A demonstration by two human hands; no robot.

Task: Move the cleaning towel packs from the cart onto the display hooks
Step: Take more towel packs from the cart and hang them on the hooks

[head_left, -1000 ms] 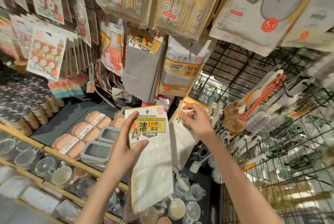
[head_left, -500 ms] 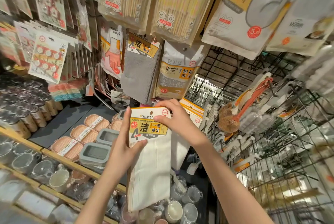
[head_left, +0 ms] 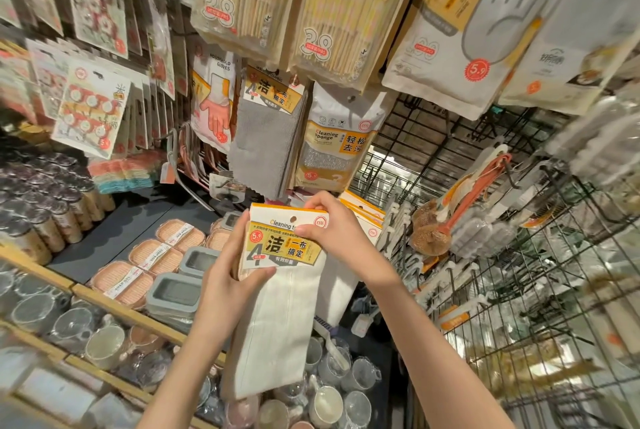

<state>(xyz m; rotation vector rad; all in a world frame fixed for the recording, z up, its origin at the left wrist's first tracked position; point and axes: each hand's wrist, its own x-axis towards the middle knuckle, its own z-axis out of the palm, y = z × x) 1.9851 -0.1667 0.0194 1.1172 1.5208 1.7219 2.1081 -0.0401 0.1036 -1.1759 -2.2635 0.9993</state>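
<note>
towel pack [head_left: 277, 290] "Cleaning", "5.9" | left hand [head_left: 228, 290] grips card's left edge | right hand [head_left: 337, 233] pinches top | below grey towel pack [head_left: 266, 137]

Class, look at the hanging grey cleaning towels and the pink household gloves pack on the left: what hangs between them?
Nothing: in the head view the grey cleaning towels hang directly beside the household gloves pack, their edges overlapping.

Single head-worn wide-angle view, facing forward and slightly upward at close range toward hanging display packs [head_left: 349, 6], with shelves [head_left: 104, 293] below.
</note>
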